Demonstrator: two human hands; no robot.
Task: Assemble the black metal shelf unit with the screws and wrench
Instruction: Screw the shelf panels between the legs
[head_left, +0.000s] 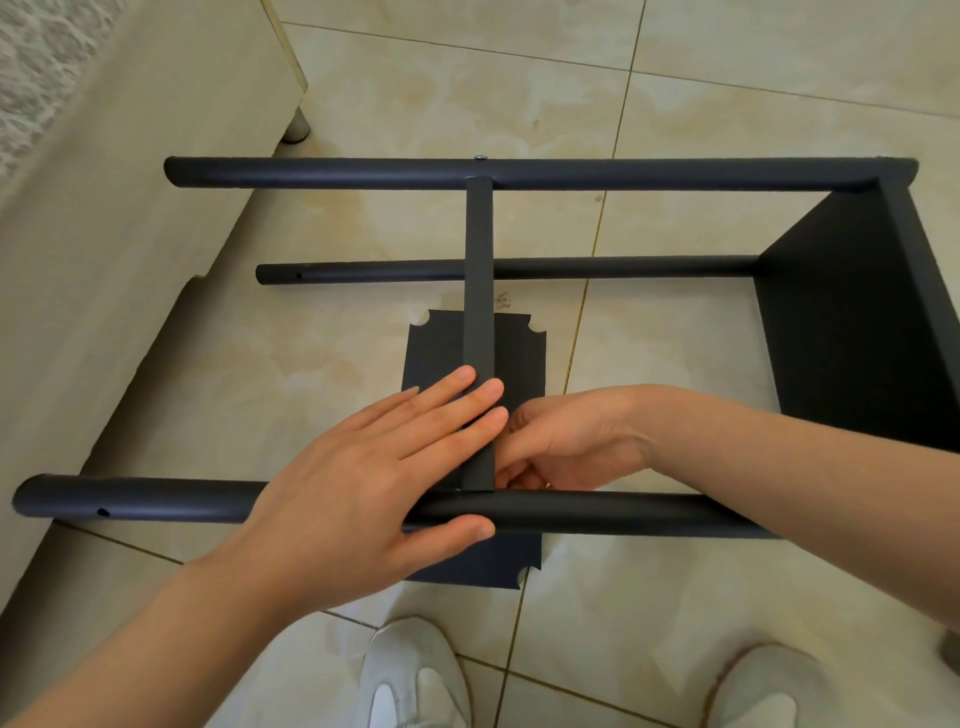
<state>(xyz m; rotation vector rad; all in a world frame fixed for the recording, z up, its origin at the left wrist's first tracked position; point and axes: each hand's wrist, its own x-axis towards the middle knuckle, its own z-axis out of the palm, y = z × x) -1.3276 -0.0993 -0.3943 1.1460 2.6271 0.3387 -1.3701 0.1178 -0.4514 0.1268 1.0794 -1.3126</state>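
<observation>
Black metal shelf unit (519, 174) lies on its side on the beige tiled floor (727, 78), poles running left-right, end panel at right. A narrow black cross shelf (479, 312) spans the far pole to the near pole. Left hand (363, 478) lies flat on the shelf, fingers straight. Right hand (571, 441) has fingers curled at the joint; can't tell what they grasp.

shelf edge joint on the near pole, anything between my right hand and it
Nothing visible does. The right hand is against the shelf edge where it meets the near pole. The left hand presses flat across that edge from the other side. What the right hand holds is hidden.
</observation>
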